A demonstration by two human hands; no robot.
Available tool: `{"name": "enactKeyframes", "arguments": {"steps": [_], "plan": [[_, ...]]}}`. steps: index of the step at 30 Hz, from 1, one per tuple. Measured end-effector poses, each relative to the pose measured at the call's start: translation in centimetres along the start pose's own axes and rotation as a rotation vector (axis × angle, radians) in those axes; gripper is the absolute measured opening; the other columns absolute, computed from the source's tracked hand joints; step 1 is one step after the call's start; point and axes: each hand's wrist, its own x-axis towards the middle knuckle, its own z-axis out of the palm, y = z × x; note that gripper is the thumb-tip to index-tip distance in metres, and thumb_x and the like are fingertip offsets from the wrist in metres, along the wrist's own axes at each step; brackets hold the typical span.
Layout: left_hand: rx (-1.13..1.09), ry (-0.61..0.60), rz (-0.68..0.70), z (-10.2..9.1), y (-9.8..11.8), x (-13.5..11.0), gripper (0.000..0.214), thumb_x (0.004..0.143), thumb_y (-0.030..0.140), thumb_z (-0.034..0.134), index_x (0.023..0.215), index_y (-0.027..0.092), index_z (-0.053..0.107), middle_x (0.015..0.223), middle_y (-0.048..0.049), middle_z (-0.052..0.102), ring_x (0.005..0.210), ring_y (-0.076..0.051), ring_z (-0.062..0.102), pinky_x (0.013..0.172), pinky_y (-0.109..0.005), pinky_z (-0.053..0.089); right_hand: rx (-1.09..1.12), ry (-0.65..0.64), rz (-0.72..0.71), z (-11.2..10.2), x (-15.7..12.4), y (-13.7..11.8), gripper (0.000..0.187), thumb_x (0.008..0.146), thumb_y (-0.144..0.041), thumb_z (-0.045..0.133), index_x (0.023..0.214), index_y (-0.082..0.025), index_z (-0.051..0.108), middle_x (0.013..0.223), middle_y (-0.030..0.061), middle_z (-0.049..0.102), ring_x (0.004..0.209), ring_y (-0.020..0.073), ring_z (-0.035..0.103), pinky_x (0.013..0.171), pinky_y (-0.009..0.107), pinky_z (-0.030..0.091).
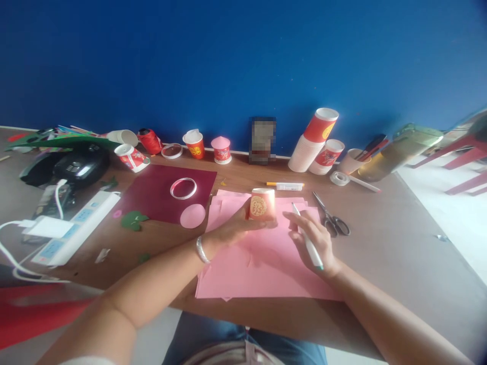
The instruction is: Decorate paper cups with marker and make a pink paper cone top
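Observation:
My left hand grips a small red paper cup with a gold emblem, holding it upside down on a stack of pink paper sheets. My right hand holds a white pen with a green end, its tip pointing up towards the cup. A silver bangle sits on my left wrist. Both hands rest over the pink sheets near the table's front middle.
Scissors lie right of the pink sheets; a marker lies behind them. A dark red sheet carries a ring and a pink paper circle. Stacked cups, a tape roll and a power strip line the back and left.

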Motion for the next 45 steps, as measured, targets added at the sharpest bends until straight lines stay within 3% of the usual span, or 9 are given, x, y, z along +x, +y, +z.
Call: {"name": "enactKeyframes", "arguments": {"steps": [3, 9, 14, 20, 23, 27, 32, 36, 45], "plan": [[0.050, -0.045, -0.031, -0.1, -0.1, 0.1, 0.033, 0.079, 0.027, 0.082, 0.108, 0.019, 0.068, 0.104, -0.0078, 0.069, 0.101, -0.023, 0.065, 0.097, -0.041, 0.050, 0.133, 0.041, 0.127, -0.7, 0.2, -0.3, 0.037, 0.105, -0.044, 0.045, 0.125, -0.025, 0.070, 0.083, 0.0055, 0.063, 0.074, 0.0208, 0.062, 0.070, 0.038, 0.054], [0.006, -0.053, -0.020, -0.3, -0.3, 0.1, 0.026, 0.092, 0.043, 0.067, 0.103, 0.019, 0.068, 0.104, -0.0073, 0.067, 0.106, -0.024, 0.063, 0.100, -0.041, 0.048, 0.496, 0.075, 0.353, -0.6, 0.8, -1.4, 0.020, 0.103, -0.034, 0.052, 0.099, -0.023, 0.069, 0.075, 0.0007, 0.065, 0.067, 0.0176, 0.064, 0.068, 0.037, 0.054], [-0.056, -0.005, 0.001, -0.9, -1.2, 0.1, 0.027, 0.092, 0.046, 0.067, 0.101, 0.021, 0.065, 0.102, -0.0041, 0.065, 0.104, -0.023, 0.064, 0.098, -0.041, 0.047, 0.439, 0.015, 0.292, -0.5, 1.4, -2.9, 0.002, 0.095, -0.023, 0.063, 0.097, -0.023, 0.063, 0.080, 0.0008, 0.067, 0.069, 0.0166, 0.068, 0.059, 0.031, 0.055], [0.002, 0.034, -0.013, -0.6, -0.5, 0.0, 0.020, 0.089, 0.034, 0.070, 0.094, 0.017, 0.060, 0.089, -0.0026, 0.062, 0.091, -0.020, 0.063, 0.089, -0.037, 0.049, 0.359, -0.018, 0.197, -0.1, 2.2, -3.0, 0.008, 0.094, -0.017, 0.058, 0.093, -0.024, 0.055, 0.076, -0.0005, 0.064, 0.063, 0.0145, 0.064, 0.054, 0.028, 0.052], [0.006, 0.036, -0.024, -0.7, -0.6, 0.2, 0.021, 0.088, 0.031, 0.069, 0.101, 0.017, 0.061, 0.093, -0.0038, 0.062, 0.094, -0.020, 0.063, 0.089, -0.036, 0.050, 0.245, -0.055, 0.152, 0.2, 2.1, -2.8, 0.010, 0.094, -0.014, 0.055, 0.097, -0.023, 0.056, 0.073, -0.0009, 0.065, 0.062, 0.0138, 0.064, 0.057, 0.027, 0.053], [-0.021, 0.030, -0.014, -1.2, -1.4, 0.5, 0.031, 0.089, 0.034, 0.069, 0.113, 0.017, 0.060, 0.101, -0.0065, 0.064, 0.097, -0.021, 0.064, 0.089, -0.037, 0.053, 0.191, -0.062, 0.133, 0.4, 1.4, -2.7, 0.011, 0.091, -0.014, 0.059, 0.095, -0.023, 0.055, 0.075, -0.0003, 0.068, 0.064, 0.0142, 0.068, 0.058, 0.026, 0.053], [-0.022, 0.018, -0.047, -1.1, -1.3, 0.7, 0.035, 0.087, 0.035, 0.071, 0.114, 0.016, 0.059, 0.103, -0.0080, 0.065, 0.097, -0.022, 0.065, 0.087, -0.039, 0.055, 0.153, -0.045, 0.156, 0.1, 1.0, -2.5, 0.012, 0.092, -0.014, 0.059, 0.095, -0.024, 0.053, 0.073, -0.0010, 0.066, 0.062, 0.0143, 0.067, 0.055, 0.026, 0.052], [-0.030, 0.036, -0.067, -0.9, -1.0, 0.7, 0.040, 0.081, 0.033, 0.077, 0.112, 0.016, 0.059, 0.099, -0.0066, 0.064, 0.094, -0.021, 0.064, 0.083, -0.036, 0.056, 0.127, -0.058, 0.092, 0.2, 1.0, -2.4, 0.013, 0.091, -0.013, 0.059, 0.096, -0.024, 0.054, 0.079, -0.0002, 0.067, 0.063, 0.0134, 0.067, 0.055, 0.025, 0.053], [0.031, 0.020, -0.046, -1.0, -1.0, 0.6, 0.038, 0.082, 0.031, 0.076, 0.115, 0.017, 0.060, 0.099, -0.0062, 0.065, 0.093, -0.021, 0.064, 0.080, -0.033, 0.054, 0.081, -0.052, -0.005, 0.5, 0.8, -2.2, 0.017, 0.090, -0.009, 0.059, 0.098, -0.024, 0.057, 0.080, 0.0002, 0.067, 0.067, 0.0138, 0.068, 0.058, 0.024, 0.054]]}}
